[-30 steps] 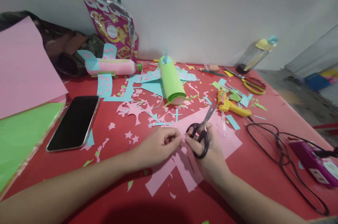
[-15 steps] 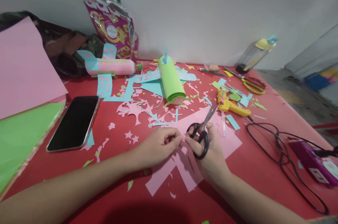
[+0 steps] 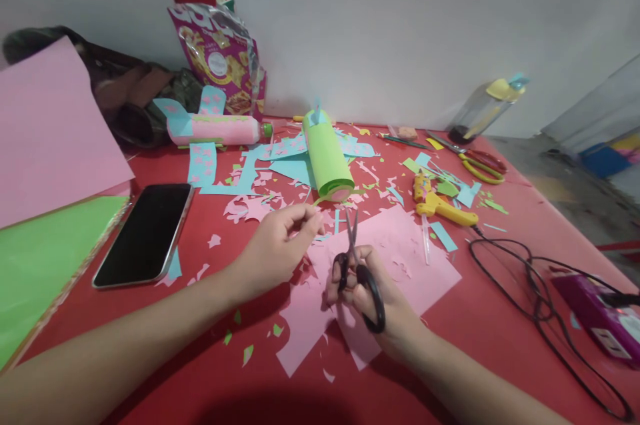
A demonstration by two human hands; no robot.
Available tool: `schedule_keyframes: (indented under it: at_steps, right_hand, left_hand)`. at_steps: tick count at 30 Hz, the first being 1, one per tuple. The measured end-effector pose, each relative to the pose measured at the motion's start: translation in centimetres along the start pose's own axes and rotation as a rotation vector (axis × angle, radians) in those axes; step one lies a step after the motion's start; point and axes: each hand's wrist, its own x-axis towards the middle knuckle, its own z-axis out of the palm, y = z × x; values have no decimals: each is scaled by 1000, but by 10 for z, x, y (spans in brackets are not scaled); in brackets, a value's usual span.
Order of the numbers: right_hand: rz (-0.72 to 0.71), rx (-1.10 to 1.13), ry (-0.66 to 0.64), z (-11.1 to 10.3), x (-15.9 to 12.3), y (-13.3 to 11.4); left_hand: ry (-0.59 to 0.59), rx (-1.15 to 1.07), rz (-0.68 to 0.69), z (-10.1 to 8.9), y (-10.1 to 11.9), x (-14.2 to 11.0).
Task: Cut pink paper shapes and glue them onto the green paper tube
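Note:
My right hand holds a pair of black-handled scissors, with fingers in the loops and the slightly parted blades pointing away from me. To its left, my left hand is closed in a pinch; whatever its fingertips hold is too small to make out. Beneath both hands lies a cut sheet of pink paper with slits and loose bits on it. Just beyond the blades rests a green paper-covered tube with blue paper wings, like a model plane.
A pink bottle plane and a snack bag stand at the back. A phone lies left, by pink and green sheets. At right are a yellow glue gun, its cord, a purple power strip, pliers and a bottle.
My hands have moved apart: the left went up and to the left, still pinched. The scissors swung left and now point straight away from me, their blades slightly parted.

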Motion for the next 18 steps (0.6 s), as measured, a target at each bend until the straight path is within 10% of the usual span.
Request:
schedule_keyframes:
  at_steps: [18]
  right_hand:
    - [54,-20,-188,1,-5,-1]
  left_hand:
    - [-127,72,-22,0,8,-5]
